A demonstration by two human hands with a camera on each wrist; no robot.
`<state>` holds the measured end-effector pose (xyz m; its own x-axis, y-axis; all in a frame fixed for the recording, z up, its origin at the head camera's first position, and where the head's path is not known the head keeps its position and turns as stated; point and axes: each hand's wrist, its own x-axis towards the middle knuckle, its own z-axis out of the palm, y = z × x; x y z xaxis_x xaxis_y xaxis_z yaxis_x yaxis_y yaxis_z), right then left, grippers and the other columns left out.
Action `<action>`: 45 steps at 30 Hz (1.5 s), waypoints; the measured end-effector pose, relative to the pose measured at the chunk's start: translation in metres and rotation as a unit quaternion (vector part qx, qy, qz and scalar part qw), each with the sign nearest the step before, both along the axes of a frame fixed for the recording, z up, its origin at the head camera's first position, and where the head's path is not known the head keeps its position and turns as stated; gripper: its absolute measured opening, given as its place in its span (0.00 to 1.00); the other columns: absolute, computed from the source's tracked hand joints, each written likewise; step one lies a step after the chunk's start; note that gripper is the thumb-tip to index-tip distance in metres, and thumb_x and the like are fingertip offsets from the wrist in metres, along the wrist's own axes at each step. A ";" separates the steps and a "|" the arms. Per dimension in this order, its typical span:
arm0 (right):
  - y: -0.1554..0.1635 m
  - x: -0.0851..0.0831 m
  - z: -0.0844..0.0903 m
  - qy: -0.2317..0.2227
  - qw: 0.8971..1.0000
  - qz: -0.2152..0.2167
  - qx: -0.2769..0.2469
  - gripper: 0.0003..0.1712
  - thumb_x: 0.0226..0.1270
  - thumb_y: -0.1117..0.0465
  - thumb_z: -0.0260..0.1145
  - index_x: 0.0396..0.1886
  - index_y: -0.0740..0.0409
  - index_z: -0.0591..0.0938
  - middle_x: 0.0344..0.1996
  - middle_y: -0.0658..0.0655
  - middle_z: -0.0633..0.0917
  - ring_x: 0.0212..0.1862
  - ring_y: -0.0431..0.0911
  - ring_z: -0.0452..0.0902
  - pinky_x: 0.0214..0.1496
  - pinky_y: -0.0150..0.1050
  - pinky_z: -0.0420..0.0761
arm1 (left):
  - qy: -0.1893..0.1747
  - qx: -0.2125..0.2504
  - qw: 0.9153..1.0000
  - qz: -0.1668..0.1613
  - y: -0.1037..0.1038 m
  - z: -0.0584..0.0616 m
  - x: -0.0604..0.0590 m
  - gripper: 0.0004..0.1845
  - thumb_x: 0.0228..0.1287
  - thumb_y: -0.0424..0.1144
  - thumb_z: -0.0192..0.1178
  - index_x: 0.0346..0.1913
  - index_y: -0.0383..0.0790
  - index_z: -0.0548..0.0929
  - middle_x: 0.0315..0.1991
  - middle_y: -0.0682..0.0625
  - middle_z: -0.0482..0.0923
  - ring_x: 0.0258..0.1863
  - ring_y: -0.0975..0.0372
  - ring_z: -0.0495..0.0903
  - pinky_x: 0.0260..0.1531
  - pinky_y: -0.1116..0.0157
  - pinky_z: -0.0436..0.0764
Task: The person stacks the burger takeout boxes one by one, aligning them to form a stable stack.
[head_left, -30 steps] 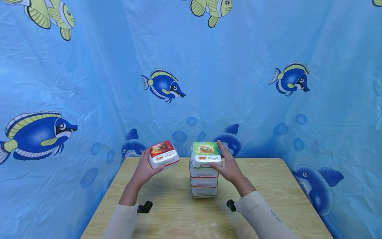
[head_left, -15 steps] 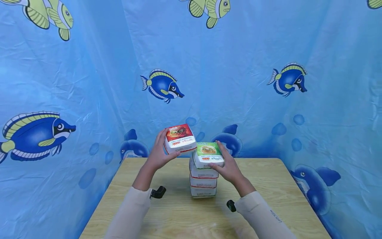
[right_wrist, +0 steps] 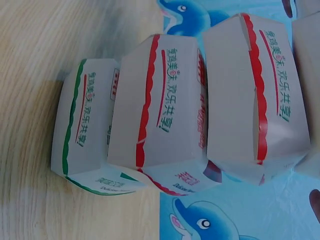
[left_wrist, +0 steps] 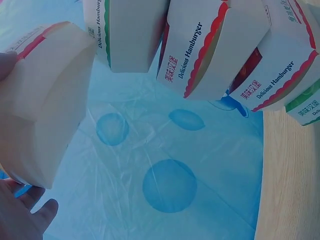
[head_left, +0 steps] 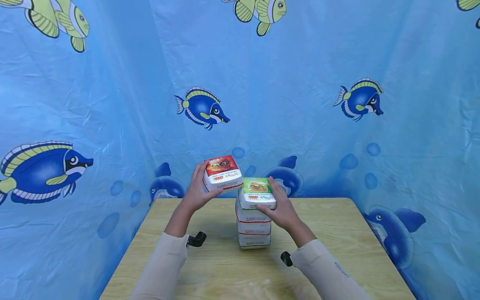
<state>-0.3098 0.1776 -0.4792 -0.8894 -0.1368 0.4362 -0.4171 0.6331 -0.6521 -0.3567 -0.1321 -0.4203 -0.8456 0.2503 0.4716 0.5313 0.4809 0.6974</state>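
Note:
My left hand (head_left: 196, 191) grips a hamburger box with a red top (head_left: 223, 171), tilted and raised just left of the stack's top. In the left wrist view its plain side (left_wrist: 47, 100) faces the camera, with fingers (left_wrist: 45, 214) beneath. With fingers and thumb on opposite sides, my right hand (head_left: 282, 208) holds a green-topped hamburger box (head_left: 258, 192) at the top of the stack. Below it are three stacked hamburger boxes (head_left: 254, 228): two red-trimmed and, at the bottom, a green-trimmed one (right_wrist: 87, 117). The held red box's lower right corner is close to the green box; contact cannot be told.
The stack stands on a light wooden table (head_left: 217, 266), around its middle. A blue curtain (head_left: 247, 104) printed with fish and dolphins hangs behind and at both sides. A black wrist fitting (head_left: 196, 239) sticks out from the left sleeve, another (head_left: 286, 258) from the right.
My left hand has carried the red box up and right towards the stack's top, then slightly back left. The green box in my right hand shifted a little right, then back left.

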 end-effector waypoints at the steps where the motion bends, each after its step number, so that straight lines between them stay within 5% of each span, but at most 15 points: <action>1: -0.001 0.000 0.000 0.002 1.000 0.001 0.003 0.57 0.57 0.28 0.63 0.78 0.29 0.43 0.77 0.47 0.50 0.75 0.55 0.44 0.64 0.70 0.57 | 0.000 0.000 1.000 0.000 0.000 0.000 -0.001 0.56 0.51 0.58 0.72 0.77 0.63 0.47 0.75 0.50 0.44 0.64 0.49 0.58 0.55 0.41 0.71; 28: -0.017 -0.003 0.007 0.022 1.000 -0.010 0.009 0.51 0.59 0.28 0.60 0.78 0.41 0.56 0.77 0.50 0.51 0.75 0.59 0.44 0.63 0.71 0.56 | 0.017 0.030 0.999 0.015 0.000 0.000 0.001 0.55 0.52 0.57 0.71 0.77 0.65 0.46 0.76 0.50 0.43 0.68 0.48 0.56 0.56 0.39 0.69; 45: -0.012 0.001 0.011 -0.014 0.999 -0.032 -0.040 0.61 0.51 0.25 0.65 0.78 0.32 0.45 0.77 0.50 0.51 0.73 0.58 0.50 0.62 0.68 0.62 | -0.019 0.064 0.995 -0.079 0.041 0.013 -0.011 0.55 0.50 0.58 0.71 0.77 0.62 0.49 0.73 0.51 0.50 0.63 0.50 0.60 0.53 0.44 0.74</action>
<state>-0.3084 0.1660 -0.4680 -0.9074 -0.0443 0.4179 -0.3578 0.6032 -0.7128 -0.3673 -0.0910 -0.4073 -0.8177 0.3215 0.4775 0.5661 0.2985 0.7684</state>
